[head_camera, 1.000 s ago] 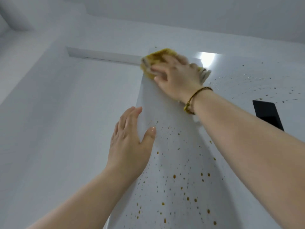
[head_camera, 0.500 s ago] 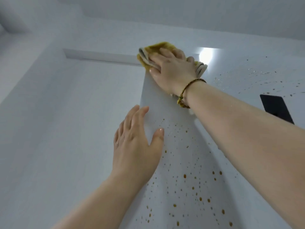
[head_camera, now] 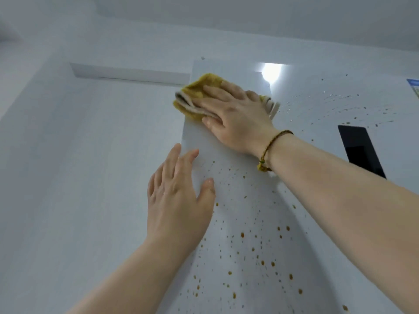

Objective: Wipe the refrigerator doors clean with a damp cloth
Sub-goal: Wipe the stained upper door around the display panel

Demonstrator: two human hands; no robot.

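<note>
Your right hand [head_camera: 235, 118], fingers flat, presses a yellow cloth [head_camera: 197, 91] high on the brown-spotted refrigerator door [head_camera: 238, 211]; your left hand [head_camera: 176, 200] lies open at its edge

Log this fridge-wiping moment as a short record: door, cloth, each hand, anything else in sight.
door: white, brown spots lower down not yet wiped
yellow cloth: folded, near the door's top left corner
right hand: flat on the cloth, pressing it to the door
left hand: fingers straight, at the door's left edge
black panel: on the surface to the right
</note>
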